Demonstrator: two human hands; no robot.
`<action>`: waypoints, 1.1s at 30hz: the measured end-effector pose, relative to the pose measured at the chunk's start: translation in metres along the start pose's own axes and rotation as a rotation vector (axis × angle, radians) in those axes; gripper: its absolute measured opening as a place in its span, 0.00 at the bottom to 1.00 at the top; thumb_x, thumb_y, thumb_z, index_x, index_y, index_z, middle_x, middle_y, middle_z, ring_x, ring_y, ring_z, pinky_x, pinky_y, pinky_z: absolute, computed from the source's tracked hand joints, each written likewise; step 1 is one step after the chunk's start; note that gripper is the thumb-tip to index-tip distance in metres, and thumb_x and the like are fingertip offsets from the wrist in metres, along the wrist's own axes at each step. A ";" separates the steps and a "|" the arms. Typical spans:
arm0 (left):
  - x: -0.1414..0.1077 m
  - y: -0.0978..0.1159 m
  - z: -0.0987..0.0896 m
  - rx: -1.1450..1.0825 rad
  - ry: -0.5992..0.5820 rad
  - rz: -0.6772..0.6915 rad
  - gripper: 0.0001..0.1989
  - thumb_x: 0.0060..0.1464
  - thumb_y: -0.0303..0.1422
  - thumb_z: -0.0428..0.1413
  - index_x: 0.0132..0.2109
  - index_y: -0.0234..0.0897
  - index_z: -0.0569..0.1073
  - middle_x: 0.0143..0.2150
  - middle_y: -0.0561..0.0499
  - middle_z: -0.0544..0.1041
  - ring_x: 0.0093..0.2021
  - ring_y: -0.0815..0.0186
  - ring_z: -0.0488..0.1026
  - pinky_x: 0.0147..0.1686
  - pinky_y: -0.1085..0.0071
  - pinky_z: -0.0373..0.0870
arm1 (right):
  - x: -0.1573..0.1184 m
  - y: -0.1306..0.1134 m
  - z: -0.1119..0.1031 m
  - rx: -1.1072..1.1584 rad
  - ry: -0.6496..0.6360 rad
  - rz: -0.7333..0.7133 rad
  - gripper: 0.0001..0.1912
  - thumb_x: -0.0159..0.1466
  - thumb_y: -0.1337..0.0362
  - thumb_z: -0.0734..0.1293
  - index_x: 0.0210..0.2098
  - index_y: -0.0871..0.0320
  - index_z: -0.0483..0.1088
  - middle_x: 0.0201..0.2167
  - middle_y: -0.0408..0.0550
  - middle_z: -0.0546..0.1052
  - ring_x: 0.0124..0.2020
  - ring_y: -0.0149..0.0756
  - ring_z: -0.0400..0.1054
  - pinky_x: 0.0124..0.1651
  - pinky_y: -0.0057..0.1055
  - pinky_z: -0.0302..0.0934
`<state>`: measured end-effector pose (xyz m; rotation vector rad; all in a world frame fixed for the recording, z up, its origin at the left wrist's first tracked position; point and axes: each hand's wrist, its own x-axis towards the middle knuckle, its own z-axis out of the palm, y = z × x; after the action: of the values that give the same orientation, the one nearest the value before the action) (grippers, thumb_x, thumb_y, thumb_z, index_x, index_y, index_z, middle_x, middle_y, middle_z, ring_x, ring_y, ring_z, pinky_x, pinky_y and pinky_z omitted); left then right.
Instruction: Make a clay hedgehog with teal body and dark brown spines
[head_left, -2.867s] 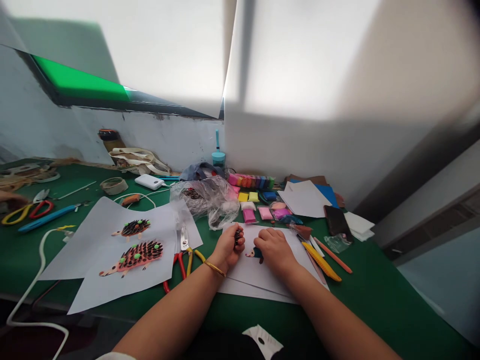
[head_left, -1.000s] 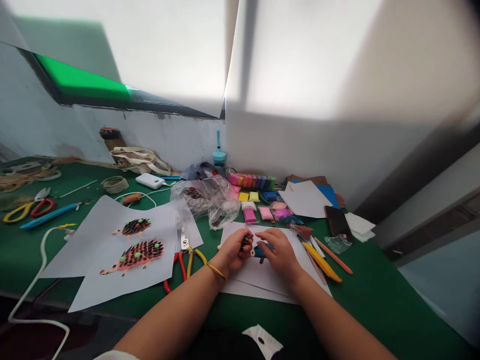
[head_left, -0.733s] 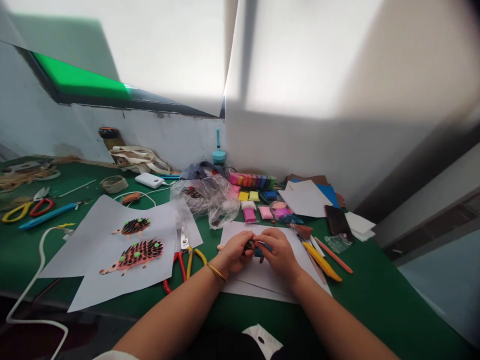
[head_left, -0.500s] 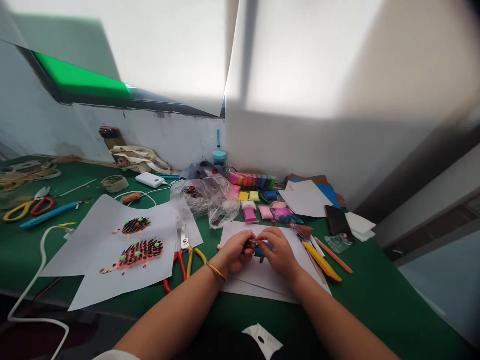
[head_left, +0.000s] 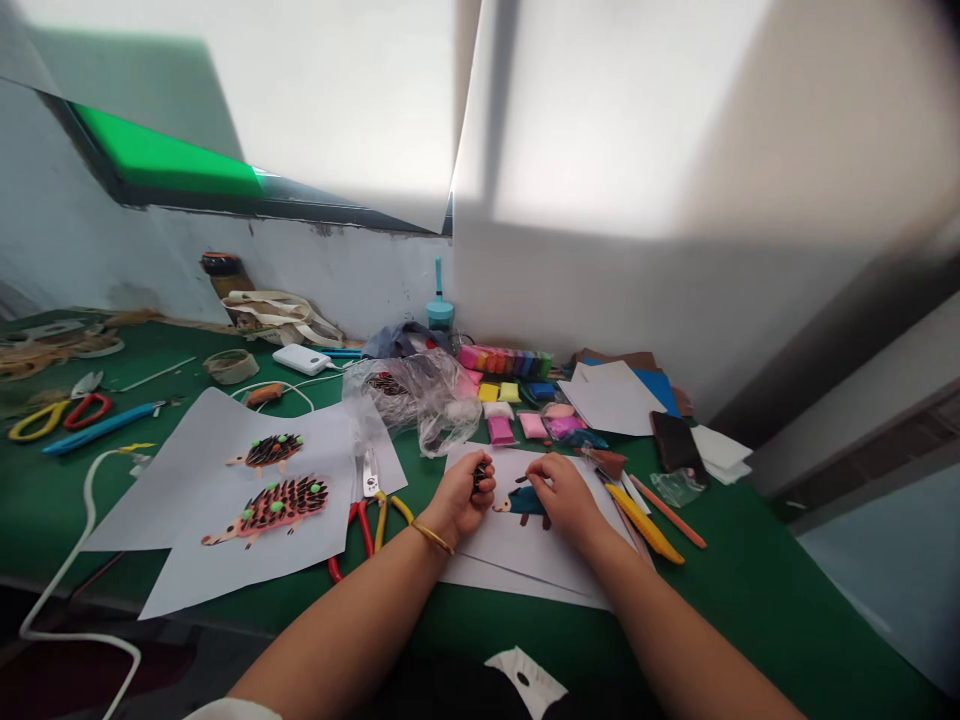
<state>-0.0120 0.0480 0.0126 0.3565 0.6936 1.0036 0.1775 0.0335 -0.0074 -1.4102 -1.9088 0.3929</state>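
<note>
My left hand (head_left: 465, 498) is curled around a small bunch of dark, light-edged pieces that look like sunflower seeds (head_left: 479, 477). Right of it, my right hand (head_left: 562, 495) pinches one slim dark seed (head_left: 541, 479) between thumb and fingers. Just below those fingertips, a blue clay hedgehog (head_left: 519, 502) with a pale snout and brown legs lies on white paper (head_left: 487, 545); my right hand covers its rear part. To the left, a pink hedgehog (head_left: 277, 510) and a smaller brown hedgehog (head_left: 274, 450) carry dark spines and green dots on other white sheets.
Red-and-yellow-handled scissors (head_left: 371, 505) lie left of my left forearm. A clear plastic bag (head_left: 416, 390) and coloured clay packets (head_left: 501, 430) sit behind the paper. At right are a yellow cutter (head_left: 645, 525), an orange stick (head_left: 679, 512) and a dark phone (head_left: 675, 440). A white cable (head_left: 88, 510) hangs at left.
My hands have moved apart. The left drew back leftward with the bunch of seeds; the right now holds a single seed over the blue hedgehog, whose head has come into view.
</note>
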 end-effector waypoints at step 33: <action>0.001 -0.002 -0.001 0.014 0.002 0.003 0.09 0.50 0.33 0.58 0.34 0.35 0.65 0.25 0.58 0.64 0.16 0.80 0.56 0.12 0.84 0.41 | -0.001 -0.016 -0.001 -0.295 -0.108 -0.079 0.10 0.65 0.72 0.62 0.31 0.55 0.73 0.35 0.46 0.75 0.41 0.38 0.65 0.43 0.33 0.52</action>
<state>-0.0108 0.0476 0.0104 0.3693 0.7020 1.0025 0.1672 0.0270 0.0026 -1.5185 -2.1715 0.1558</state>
